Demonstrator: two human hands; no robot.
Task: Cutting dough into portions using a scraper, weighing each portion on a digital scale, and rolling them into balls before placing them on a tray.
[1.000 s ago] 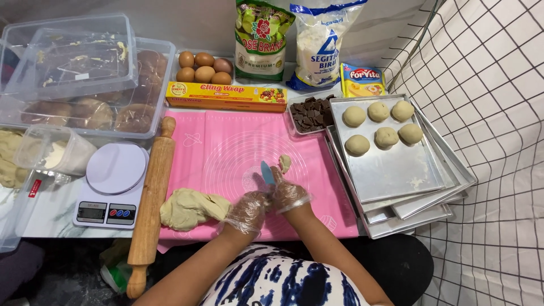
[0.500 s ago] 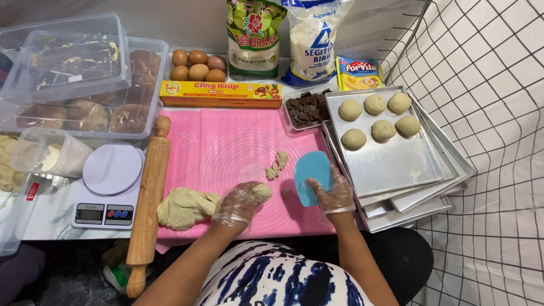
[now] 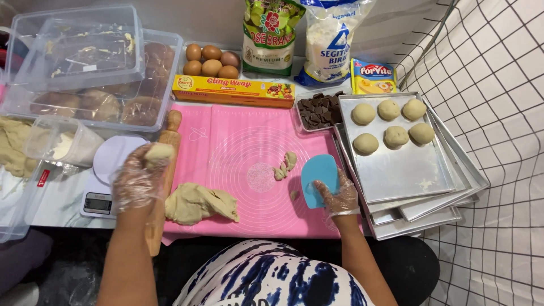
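Single view, head-worn camera, looking steeply down over wearer's own torso onto bench (image 3: 56,198). Faces forward toward back wall; pink mat (image 3: 238,147) centre frame, baking trays (image 3: 419,175) right, clear tubs (image 3: 85,51) upper left. Close range, arm's reach, both forearms entering from bottom edge. No second view to share with.
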